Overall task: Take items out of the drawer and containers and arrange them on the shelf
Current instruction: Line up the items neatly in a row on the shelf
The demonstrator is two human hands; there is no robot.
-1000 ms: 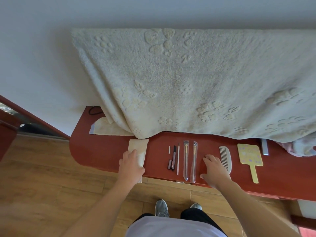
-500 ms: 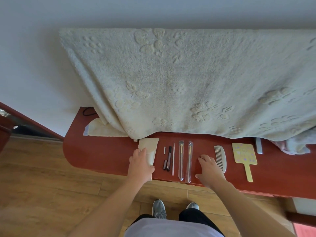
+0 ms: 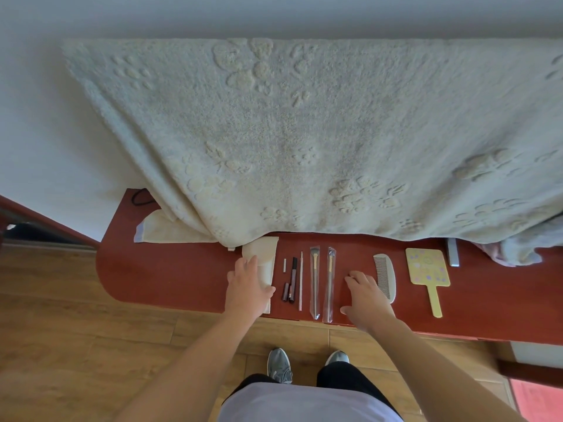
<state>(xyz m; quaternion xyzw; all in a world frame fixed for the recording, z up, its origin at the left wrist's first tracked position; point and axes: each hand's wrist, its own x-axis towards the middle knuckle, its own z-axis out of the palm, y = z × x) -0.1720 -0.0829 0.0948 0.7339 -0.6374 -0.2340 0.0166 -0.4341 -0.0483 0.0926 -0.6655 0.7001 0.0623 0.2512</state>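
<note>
"Where are the hands?"

"The left hand (image 3: 248,287) lies flat on a cream pouch (image 3: 264,254), left of centre on the red shelf (image 3: 170,275). Its fingers are straight and the grip is apart, pressing rather than clasping."

"And the right?"

"The right hand (image 3: 367,295) rests on bare shelf at the frame's centre, fingers spread, grip apart and holding nothing. It sits between two brushes (image 3: 314,281) in clear sleeves and a white comb (image 3: 386,275), just beside the comb."

"What else is laid out?"

"A dark pencil (image 3: 293,275) and a thin pale stick (image 3: 301,278) lie between pouch and brushes. A yellow hand mirror (image 3: 426,269) lies right of the comb. A cream blanket (image 3: 304,132) drapes over the shelf's far edge."
</note>
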